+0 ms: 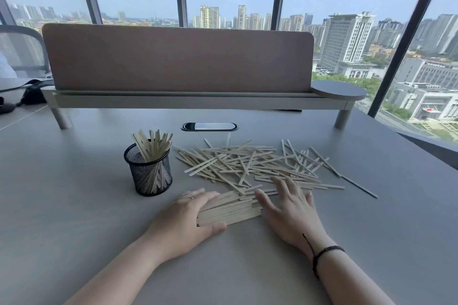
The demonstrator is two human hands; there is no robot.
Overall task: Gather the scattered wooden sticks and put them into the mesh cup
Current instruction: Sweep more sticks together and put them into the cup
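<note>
A black mesh cup [151,176] stands upright on the grey desk [74,181], with several pale wooden sticks [155,143] poking out of its top. To its right a wide scatter of wooden sticks [247,163] lies criss-crossed on the desk. Nearer to me is a tidy bundle of sticks [230,210], lying roughly parallel. My left hand [188,220] cups the bundle's left end, fingers over it and thumb below. My right hand [287,208] lies flat with fingers spread against the bundle's right end and over the near edge of the scatter.
A pink-brown divider panel [178,57] on a raised shelf [198,100] crosses the back of the desk. A dark oval cable port [209,126] sits just behind the sticks. A black object with a strap [29,96] lies at far left. Large windows lie beyond.
</note>
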